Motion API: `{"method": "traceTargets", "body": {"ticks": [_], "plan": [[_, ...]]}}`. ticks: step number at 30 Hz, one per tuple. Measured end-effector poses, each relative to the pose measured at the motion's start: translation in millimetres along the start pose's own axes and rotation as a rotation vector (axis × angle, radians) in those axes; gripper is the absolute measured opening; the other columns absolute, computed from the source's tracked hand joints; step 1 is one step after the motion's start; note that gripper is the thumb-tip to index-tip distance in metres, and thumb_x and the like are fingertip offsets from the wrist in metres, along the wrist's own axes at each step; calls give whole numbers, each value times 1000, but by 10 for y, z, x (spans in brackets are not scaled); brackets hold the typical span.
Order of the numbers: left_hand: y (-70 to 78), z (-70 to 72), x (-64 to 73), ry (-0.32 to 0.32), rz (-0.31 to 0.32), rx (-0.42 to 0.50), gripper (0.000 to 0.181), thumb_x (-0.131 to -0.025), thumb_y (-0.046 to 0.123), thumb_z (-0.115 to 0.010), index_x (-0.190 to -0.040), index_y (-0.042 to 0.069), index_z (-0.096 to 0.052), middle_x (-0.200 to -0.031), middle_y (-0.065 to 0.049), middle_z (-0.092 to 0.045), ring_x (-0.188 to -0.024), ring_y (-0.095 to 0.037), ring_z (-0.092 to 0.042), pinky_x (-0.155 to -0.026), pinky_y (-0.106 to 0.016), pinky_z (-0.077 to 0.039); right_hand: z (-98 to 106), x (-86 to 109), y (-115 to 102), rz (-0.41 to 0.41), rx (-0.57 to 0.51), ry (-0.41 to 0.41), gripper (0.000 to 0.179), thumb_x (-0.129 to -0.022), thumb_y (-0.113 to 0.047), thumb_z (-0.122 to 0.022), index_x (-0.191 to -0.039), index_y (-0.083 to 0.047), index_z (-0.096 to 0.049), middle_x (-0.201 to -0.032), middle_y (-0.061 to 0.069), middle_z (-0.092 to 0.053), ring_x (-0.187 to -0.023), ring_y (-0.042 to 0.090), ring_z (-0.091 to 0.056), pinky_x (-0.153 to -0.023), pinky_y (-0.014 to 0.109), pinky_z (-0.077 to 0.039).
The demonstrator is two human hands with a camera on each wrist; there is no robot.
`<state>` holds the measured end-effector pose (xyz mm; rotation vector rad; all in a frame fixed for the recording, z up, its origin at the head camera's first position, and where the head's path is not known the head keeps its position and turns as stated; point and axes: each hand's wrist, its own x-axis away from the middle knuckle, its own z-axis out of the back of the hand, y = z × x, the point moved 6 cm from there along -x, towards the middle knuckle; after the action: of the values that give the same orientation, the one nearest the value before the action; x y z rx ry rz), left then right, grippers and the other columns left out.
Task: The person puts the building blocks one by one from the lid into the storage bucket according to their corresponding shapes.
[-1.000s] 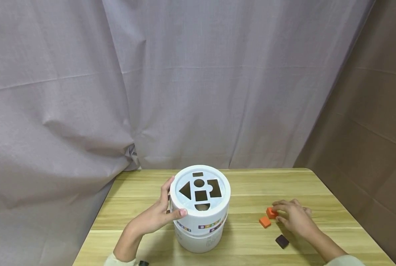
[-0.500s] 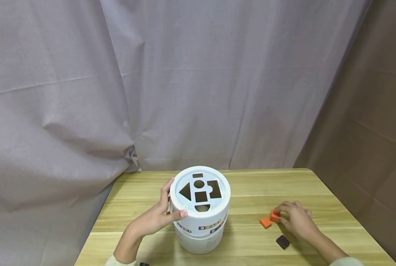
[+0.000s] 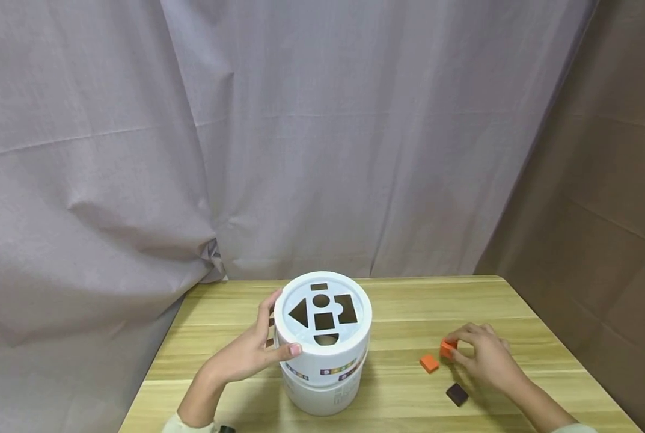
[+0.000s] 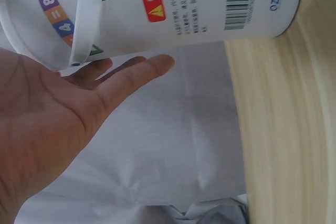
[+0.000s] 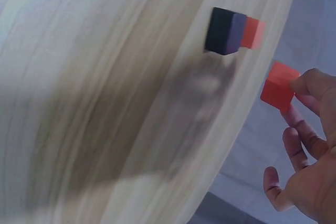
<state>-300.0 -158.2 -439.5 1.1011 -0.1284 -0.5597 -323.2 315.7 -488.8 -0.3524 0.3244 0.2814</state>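
In the head view, a white cylindrical bucket [image 3: 322, 385] stands upright, its lid [image 3: 350, 334] cut with several shaped holes. Against its left side rests my left hand [image 3: 246, 355], thumb on the front of the rim and fingers spread along the side. The left wrist view shows those fingers [image 4: 134, 77] nearly straight beside the bucket wall. My right hand [image 3: 487, 358] pinches an orange block [image 5: 280, 86] between thumb and fingertips at the right. A second orange block [image 3: 429, 363] lies just left of it, and a dark block [image 3: 457, 394] lies nearer the front.
The wooden table [image 3: 403, 300] carries everything. Grey curtain [image 3: 311, 150] hangs behind its far edge, and a brown cloth wall [image 3: 587, 240] runs along the right side. Printed number stickers [image 3: 338, 368] circle the bucket.
My right hand's grip on the orange block has shifted, and the block has turned and moved slightly right, away from the other orange one. My left hand stays at the bucket.
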Motion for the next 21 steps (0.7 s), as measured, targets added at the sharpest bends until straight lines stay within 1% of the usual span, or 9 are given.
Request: {"method": "traceTargets", "body": {"ticks": [3, 4, 6, 9, 11, 15, 18, 21], "plan": [[46, 47, -34, 3, -24, -28, 116, -101, 36, -83, -177, 30, 4, -183, -25, -18, -163, -49, -35, -123, -70, -46, 50, -14, -70, 47, -8, 45, 28, -82, -17, -98, -106, -24, -84, -112, 0, -78, -104, 28, -61, -71, 46, -41], [56, 61, -51, 5, -22, -33, 117, -101, 37, -84, -177, 29, 5, -183, -25, -17, -163, -49, -35, -124, -70, -44, 69, -18, -97, 64, -9, 64, 29, -81, -16, -98, -105, -25, -84, -110, -2, -78, -102, 27, -61, -71, 45, -41], [67, 86, -92, 10, -15, -44, 119, -100, 39, -84, -178, 29, 5, -185, -24, -12, -164, -49, -34, -126, -70, -41, 112, -27, -157, 102, -13, 104, 31, -79, -13, -99, -103, -26, -84, -107, -5, -77, -100, 23, -59, -71, 43, -42], [59, 106, -150, 19, 10, -61, 124, -98, 43, -86, -179, 27, 6, -185, -24, -8, -165, -50, -32, -130, -71, -34, 173, -39, -247, 151, -18, 155, 34, -76, -11, -100, -101, -28, -84, -104, -10, -76, -97, 18, -57, -73, 38, -40], [47, 105, -180, 15, 13, -69, 126, -97, 43, -87, -179, 24, 7, -185, -24, -7, -166, -51, -29, -131, -72, -29, 210, -47, -304, 183, -15, 182, 36, -74, -11, -100, -100, -29, -83, -103, -11, -76, -96, 15, -56, -74, 36, -39], [29, 87, -209, 4, 0, -45, 128, -96, 40, -88, -179, 20, 7, -184, -27, -12, -166, -52, -26, -132, -74, -24, 277, -55, -394, 240, -30, 224, 38, -71, -10, -100, -100, -28, -83, -103, -12, -76, -95, 9, -54, -75, 31, -36], [17, 82, -208, 3, -4, -25, 127, -96, 39, -89, -178, 20, 6, -184, -26, -15, -167, -50, -27, -132, -74, -24, 326, -67, -454, 268, -53, 247, 41, -69, -7, -101, -99, -28, -82, -102, -13, -75, -94, 6, -52, -76, 30, -37], [5, 77, -205, 4, 2, -12, 127, -95, 39, -89, -178, 21, 5, -183, -25, -19, -166, -48, -29, -133, -72, -24, 377, -77, -515, 288, -68, 262, 44, -68, -5, -101, -99, -28, -82, -102, -13, -75, -95, 6, -53, -77, 32, -39]]}}
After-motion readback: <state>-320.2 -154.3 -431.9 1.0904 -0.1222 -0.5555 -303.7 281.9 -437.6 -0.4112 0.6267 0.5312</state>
